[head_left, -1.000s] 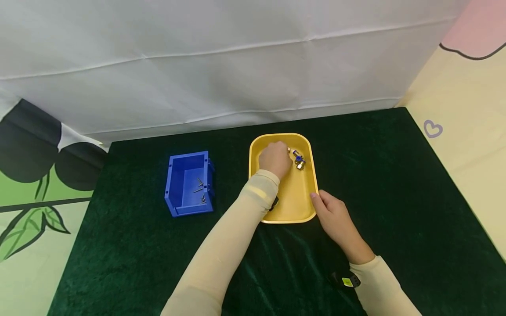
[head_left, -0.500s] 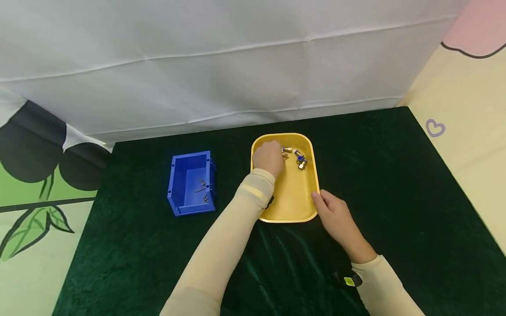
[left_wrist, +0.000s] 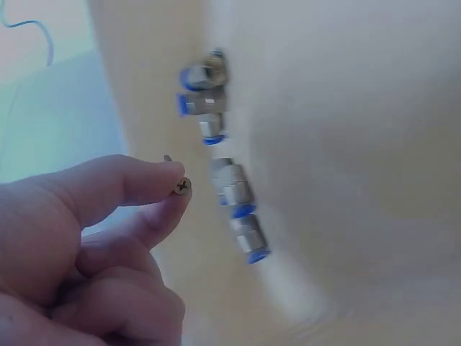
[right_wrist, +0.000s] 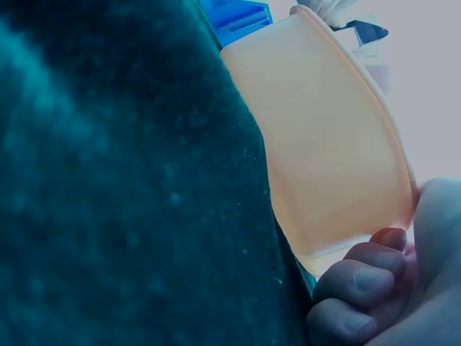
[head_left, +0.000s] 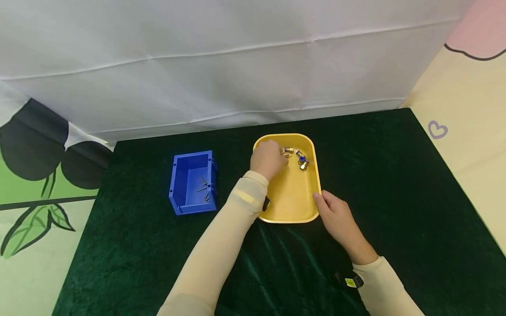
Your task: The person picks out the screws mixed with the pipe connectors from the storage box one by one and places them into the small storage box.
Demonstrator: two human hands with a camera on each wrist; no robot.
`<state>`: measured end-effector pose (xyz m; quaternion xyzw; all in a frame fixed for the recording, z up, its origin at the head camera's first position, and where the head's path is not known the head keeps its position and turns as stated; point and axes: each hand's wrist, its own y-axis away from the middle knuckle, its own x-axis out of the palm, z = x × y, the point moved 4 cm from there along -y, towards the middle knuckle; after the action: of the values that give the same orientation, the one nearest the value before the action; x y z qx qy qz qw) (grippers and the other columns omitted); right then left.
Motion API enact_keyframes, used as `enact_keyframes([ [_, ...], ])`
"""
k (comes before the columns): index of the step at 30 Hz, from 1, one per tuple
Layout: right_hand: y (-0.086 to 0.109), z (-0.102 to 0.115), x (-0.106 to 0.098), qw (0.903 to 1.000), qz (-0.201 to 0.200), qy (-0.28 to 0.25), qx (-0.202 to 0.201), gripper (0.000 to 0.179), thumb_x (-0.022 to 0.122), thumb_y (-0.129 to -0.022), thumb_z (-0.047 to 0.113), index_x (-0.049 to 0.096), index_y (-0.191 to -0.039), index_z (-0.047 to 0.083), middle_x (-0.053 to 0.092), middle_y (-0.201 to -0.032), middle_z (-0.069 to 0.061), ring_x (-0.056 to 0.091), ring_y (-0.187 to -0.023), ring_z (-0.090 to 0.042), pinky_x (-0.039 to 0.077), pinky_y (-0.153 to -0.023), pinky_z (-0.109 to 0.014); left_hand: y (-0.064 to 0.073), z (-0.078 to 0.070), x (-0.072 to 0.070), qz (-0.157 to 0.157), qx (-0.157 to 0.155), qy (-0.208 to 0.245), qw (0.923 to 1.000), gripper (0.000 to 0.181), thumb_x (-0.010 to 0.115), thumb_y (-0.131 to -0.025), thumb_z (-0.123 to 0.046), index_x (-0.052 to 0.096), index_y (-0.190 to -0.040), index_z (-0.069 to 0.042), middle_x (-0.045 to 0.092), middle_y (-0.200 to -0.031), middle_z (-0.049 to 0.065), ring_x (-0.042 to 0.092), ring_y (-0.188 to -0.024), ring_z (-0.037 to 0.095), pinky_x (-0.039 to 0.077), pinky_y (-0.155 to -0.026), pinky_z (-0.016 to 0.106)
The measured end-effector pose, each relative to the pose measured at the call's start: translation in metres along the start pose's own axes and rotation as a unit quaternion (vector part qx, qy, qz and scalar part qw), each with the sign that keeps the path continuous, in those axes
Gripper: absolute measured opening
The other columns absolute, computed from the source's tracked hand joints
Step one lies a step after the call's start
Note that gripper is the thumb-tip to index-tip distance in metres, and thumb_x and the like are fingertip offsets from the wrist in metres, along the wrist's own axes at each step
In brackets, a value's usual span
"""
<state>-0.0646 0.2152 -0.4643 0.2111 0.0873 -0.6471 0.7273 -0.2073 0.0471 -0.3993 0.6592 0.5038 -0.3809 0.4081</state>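
Note:
My left hand is over the far left part of the yellow tray. In the left wrist view its thumb and forefinger pinch a small cross-head screw, head toward the camera. Beside it in the tray lie several metal pneumatic fittings with blue collars, seen in the head view as a cluster of fittings. My right hand grips the tray's near right rim, thumb on top. In the right wrist view its curled fingers press against the tray's outer wall.
Left of the tray stands a blue bin with several screws inside. Both containers rest on a dark green cloth. A white curtain hangs behind the table, and a printed wall borders its right side.
The left hand has shifted slightly left inside the tray, uncovering more fittings beside it. The right hand keeps its hold on the rim.

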Motion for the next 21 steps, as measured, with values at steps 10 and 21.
enact_keyframes([
  [10,0.0,-0.001,-0.002,1.0,0.009,-0.002,0.003,0.048,0.041,-0.104,0.05,0.062,-0.113,0.008,0.059,-0.082,-0.01,0.053,-0.062,-0.026,0.043,-0.054,-0.029,0.033,-0.006,-0.03,-0.033,0.034,0.058,0.9972,0.023,0.066,-0.092,-0.021,0.069,-0.071,-0.012,0.057,-0.061,-0.001,0.052,-0.054,0.013,0.037,-0.048,0.022],
  [21,0.001,-0.004,-0.004,0.9999,0.009,0.001,0.006,0.049,0.041,-0.104,0.051,0.062,-0.113,0.008,0.058,-0.081,-0.01,0.053,-0.062,-0.026,0.043,-0.054,-0.029,0.059,0.003,-0.06,-0.058,0.019,0.12,0.9909,0.014,0.068,-0.093,-0.026,0.073,-0.09,-0.014,0.061,-0.076,0.004,0.055,-0.06,0.018,0.044,-0.049,0.025],
])
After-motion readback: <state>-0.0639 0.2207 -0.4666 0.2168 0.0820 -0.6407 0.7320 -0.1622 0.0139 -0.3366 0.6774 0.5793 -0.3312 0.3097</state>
